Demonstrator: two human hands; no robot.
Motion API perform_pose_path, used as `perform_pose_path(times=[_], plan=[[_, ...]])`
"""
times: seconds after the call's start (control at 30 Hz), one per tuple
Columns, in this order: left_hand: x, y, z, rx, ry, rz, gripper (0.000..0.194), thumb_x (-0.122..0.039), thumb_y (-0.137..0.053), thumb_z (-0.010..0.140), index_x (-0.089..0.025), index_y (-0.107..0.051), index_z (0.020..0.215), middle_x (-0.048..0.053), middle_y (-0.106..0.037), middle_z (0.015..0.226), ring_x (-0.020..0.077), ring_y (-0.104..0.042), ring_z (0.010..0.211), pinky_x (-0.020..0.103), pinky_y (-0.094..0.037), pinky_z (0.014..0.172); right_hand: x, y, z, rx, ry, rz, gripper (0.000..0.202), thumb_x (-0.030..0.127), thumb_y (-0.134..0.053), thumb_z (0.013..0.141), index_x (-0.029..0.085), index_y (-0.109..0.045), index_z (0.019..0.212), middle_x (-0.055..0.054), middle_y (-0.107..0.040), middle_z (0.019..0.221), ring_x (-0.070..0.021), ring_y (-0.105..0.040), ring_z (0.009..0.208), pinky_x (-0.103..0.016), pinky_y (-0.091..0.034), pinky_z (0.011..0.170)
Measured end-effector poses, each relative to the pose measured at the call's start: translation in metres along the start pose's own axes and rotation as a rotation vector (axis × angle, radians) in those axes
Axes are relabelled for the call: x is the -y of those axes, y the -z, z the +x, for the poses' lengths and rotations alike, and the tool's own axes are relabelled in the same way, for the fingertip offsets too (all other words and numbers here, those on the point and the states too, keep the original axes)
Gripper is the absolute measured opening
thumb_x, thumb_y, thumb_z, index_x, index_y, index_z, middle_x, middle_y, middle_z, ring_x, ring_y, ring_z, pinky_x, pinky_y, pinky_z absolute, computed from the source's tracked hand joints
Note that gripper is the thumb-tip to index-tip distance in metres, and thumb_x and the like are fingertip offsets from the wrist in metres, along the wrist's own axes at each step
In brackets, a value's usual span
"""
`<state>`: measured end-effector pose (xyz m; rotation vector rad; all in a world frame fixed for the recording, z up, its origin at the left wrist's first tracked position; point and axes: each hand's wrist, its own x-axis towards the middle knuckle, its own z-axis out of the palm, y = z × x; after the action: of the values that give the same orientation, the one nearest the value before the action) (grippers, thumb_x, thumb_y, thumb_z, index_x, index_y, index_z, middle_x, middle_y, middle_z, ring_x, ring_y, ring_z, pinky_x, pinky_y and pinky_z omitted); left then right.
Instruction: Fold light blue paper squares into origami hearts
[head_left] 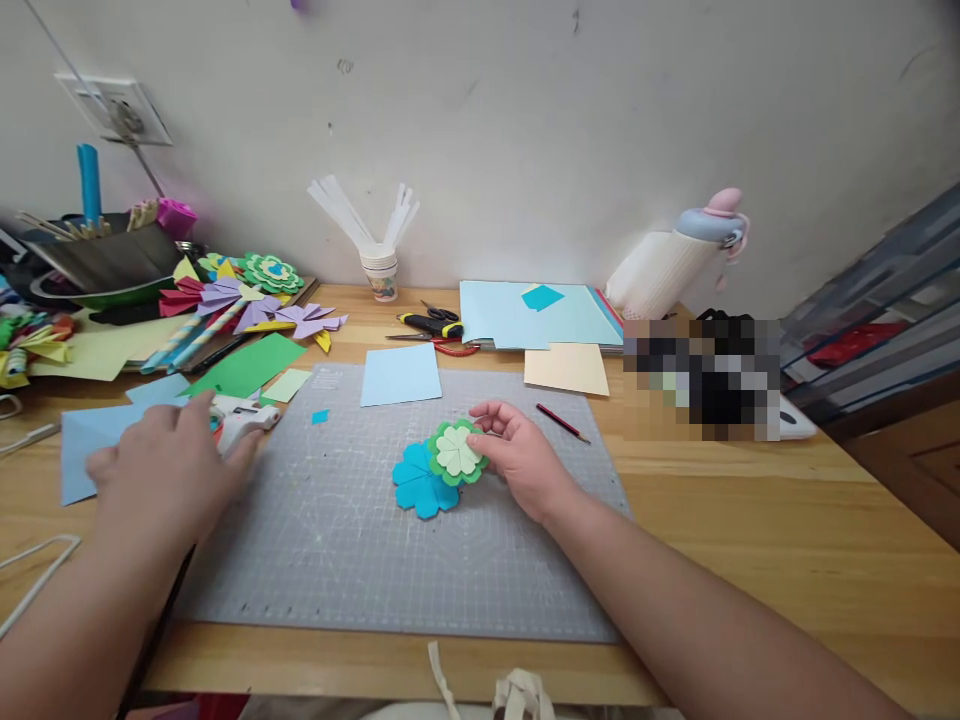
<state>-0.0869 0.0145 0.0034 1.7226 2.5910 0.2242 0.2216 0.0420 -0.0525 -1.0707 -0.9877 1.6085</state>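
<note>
My right hand (517,450) pinches a layered green paper flower (457,452), pale green petals over darker green ones, between thumb and fingers. It overlaps the upper right of a blue paper flower (424,485) lying on the grey cutting mat (322,560). At the left edge of the mat, my left hand (169,470) is closed over a white glue gun (244,420), its thumb along the near side. The palm hides most of the gun's handle. A small blue paper scrap (320,417) lies between the hands.
A pencil (562,424), light blue paper (402,375) and cream paper (567,369) lie around the mat's far side. Behind are pliers (431,324), a paper cup of white strips (380,275) and a tilted bottle (675,265). Folded paper flowers (240,300) crowd the left.
</note>
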Motion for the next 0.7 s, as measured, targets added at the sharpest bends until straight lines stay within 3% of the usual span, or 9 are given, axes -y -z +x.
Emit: perform_pose_path(times=[0.07, 0.13, 0.23, 0.33, 0.43, 0.7], plan=[[-0.018, -0.008, -0.012, 0.054, -0.154, -0.071, 0.062, -0.054, -0.038, 0.086, -0.014, -0.041, 0.132, 0.020, -0.048, 0.129, 0.0427, -0.037, 0.124, 0.056, -0.028, 0.098, -0.002, -0.001, 0.000, -0.017, 0.016, -0.029, 0.037, 0.022, -0.072, 0.062, 0.020, -0.055, 0.095, 0.004, -0.051, 0.081, -0.0105, -0.052, 0.067, -0.025, -0.042, 0.061], [-0.038, -0.018, -0.021, 0.220, -0.363, -0.167, 0.051, -0.056, -0.044, 0.083, -0.020, -0.056, 0.117, 0.010, -0.059, 0.116, 0.0288, -0.054, 0.108, 0.038, -0.042, 0.092, -0.002, 0.000, -0.001, -0.016, 0.011, -0.056, 0.036, 0.021, -0.068, 0.064, 0.020, -0.054, 0.096, 0.004, -0.051, 0.080, -0.0107, -0.051, 0.066, -0.024, -0.041, 0.059], [-0.067, -0.034, -0.025, 0.377, -0.536, -0.251, 0.039, -0.049, -0.045, 0.087, -0.022, -0.062, 0.109, 0.006, -0.062, 0.113, 0.0226, -0.058, 0.104, 0.032, -0.046, 0.091, 0.000, 0.002, -0.001, 0.055, -0.021, -0.094, 0.036, 0.016, -0.060, 0.064, 0.021, -0.052, 0.099, 0.004, -0.052, 0.078, -0.0098, -0.048, 0.059, -0.023, -0.036, 0.053], [-0.088, -0.043, -0.016, 0.435, -0.575, -0.245, 0.028, -0.036, -0.053, 0.088, -0.016, -0.063, 0.104, 0.008, -0.063, 0.107, 0.0222, -0.059, 0.100, 0.035, -0.048, 0.089, 0.004, 0.003, -0.002, 0.178, -0.044, -0.127, 0.042, 0.011, -0.054, 0.059, 0.021, -0.052, 0.099, 0.006, -0.053, 0.073, -0.0093, -0.044, 0.055, -0.023, -0.034, 0.050], [-0.101, -0.044, -0.003, 0.491, -0.584, -0.198, 0.026, -0.034, -0.057, 0.090, -0.015, -0.061, 0.107, 0.008, -0.063, 0.111, 0.0217, -0.061, 0.098, 0.042, -0.050, 0.086, 0.007, 0.003, -0.002, 0.253, -0.053, -0.153, 0.043, 0.010, -0.053, 0.057, 0.021, -0.050, 0.098, 0.006, -0.053, 0.071, -0.0105, -0.046, 0.058, -0.024, -0.035, 0.053], [-0.108, -0.037, 0.008, 0.651, -0.599, -0.142, 0.030, -0.034, -0.058, 0.091, -0.016, -0.059, 0.115, 0.008, -0.061, 0.117, 0.0222, -0.062, 0.099, 0.043, -0.053, 0.084, 0.001, 0.004, 0.001, 0.301, -0.043, -0.220, 0.044, 0.011, -0.050, 0.060, 0.022, -0.047, 0.102, 0.005, -0.051, 0.075, -0.0103, -0.045, 0.059, -0.024, -0.034, 0.055]])
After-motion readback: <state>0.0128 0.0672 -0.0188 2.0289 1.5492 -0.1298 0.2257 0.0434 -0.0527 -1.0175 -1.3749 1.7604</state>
